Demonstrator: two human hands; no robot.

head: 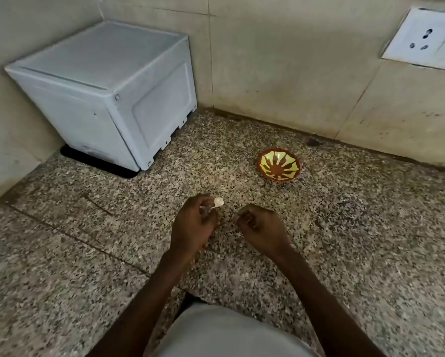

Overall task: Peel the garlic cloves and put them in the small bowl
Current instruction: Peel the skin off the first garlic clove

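Counter (345, 253) of speckled stone lies under both your hands and runs out past them on every side. One white box (105, 91) stands well beyond your left hand, off to its left, against the tiled wall. One socket plate (425, 39) sits on the wall high up, far beyond your right hand and to its right. Two hands are in view, side by side and apart, with bare counter between them. Your left hand (194, 225) is curled, and its fingertips pinch the one clove (218, 202) by a thin stem, so the pale clove sticks out just past the fingers on the side toward your right hand. Your right hand (264, 230) is curled too; whether it grips anything you cannot tell from here, since the fingers hide the palm. One small bowl (278, 164), brown with yellow stripes, rests on the counter beyond your right hand, apart from it, with nothing visible inside it. One clove counted, outside the bowl.
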